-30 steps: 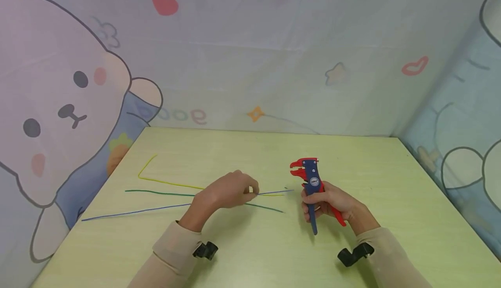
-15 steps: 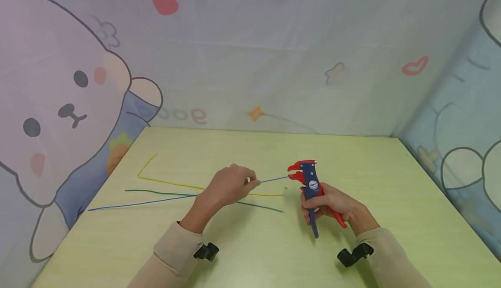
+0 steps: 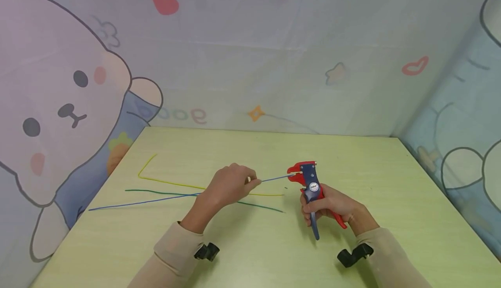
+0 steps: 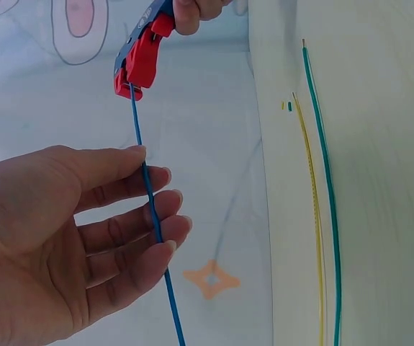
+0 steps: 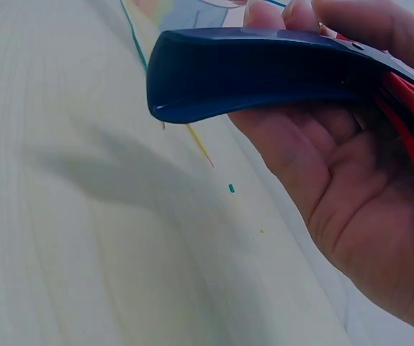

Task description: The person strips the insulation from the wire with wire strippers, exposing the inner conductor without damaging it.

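A blue wire is pinched between the thumb and fingers of my left hand. Its short front end reaches into the red jaws of a wire stripper; the long tail slants down leftward over the table. In the left wrist view, the blue wire runs across my fingertips up to the stripper's mouth. My right hand grips the stripper by its blue and red handles, head upward. In the right wrist view, the blue handle hides part of my fingers.
A bent yellow wire and a green wire lie on the table, passing beneath my left arm. Both show bare tips in the left wrist view. Tiny cut bits of insulation, one green, lie beyond the wire ends. A printed cloth stands behind.
My left hand has lifted slightly, bringing the blue wire's end up from beside the stripper into its jaws. The stripper has dipped a little, and the wire's tail has shifted right.
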`<state>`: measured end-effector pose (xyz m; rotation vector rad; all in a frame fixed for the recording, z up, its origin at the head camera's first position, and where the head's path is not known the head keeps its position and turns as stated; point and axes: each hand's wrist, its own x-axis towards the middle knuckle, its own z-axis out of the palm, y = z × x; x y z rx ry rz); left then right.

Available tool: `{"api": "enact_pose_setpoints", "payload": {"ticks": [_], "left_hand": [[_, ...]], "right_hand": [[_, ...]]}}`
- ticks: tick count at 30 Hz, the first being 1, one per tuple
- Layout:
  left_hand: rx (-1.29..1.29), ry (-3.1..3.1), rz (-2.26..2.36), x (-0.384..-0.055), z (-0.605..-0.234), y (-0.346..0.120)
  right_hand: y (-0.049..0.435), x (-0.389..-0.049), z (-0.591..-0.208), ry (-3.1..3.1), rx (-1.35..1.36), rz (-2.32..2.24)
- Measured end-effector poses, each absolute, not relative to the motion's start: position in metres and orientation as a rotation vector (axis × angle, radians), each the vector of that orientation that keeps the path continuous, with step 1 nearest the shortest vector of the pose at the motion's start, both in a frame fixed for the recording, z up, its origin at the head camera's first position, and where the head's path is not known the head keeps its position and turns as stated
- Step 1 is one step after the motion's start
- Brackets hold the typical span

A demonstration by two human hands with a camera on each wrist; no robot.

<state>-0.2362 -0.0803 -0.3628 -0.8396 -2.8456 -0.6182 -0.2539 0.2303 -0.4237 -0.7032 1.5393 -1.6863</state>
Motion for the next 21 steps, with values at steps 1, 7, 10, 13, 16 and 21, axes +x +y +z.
{"api": "enact_pose_setpoints", "payload": {"ticks": [1, 7, 10, 13, 16, 21], "left_hand": [[-0.842, -2.847, -0.616, -0.2362, -0.3629, -0.0804], [-0.847, -2.854, -0.618, -0.2366, -0.3633, -0.0807], [-0.853, -2.854, -0.626, -0.2371, -0.3625, -0.0806], [-0.862, -2.854, -0.619, -0.2378, -0.3624, -0.0810], [-0.873, -2.857, -0.607, -0.2382, -0.3632, -0.0816], [-0.872, -2.861, -0.600, -0.2385, -0.3649, -0.0824]], "right_hand": [[0.2301, -0.2538, -0.4241, 1.536, -0.713, -1.687], [0.2284, -0.2537, -0.4258, 1.505, -0.755, -1.697], [0.2284, -0.2536, -0.4253, 1.518, -0.763, -1.692], [0.2284, -0.2531, -0.4242, 1.556, -0.751, -1.682], [0.2272, -0.2525, -0.4234, 1.608, -0.715, -1.670], [0.2250, -0.2511, -0.4227, 1.713, -0.645, -1.643]]}}
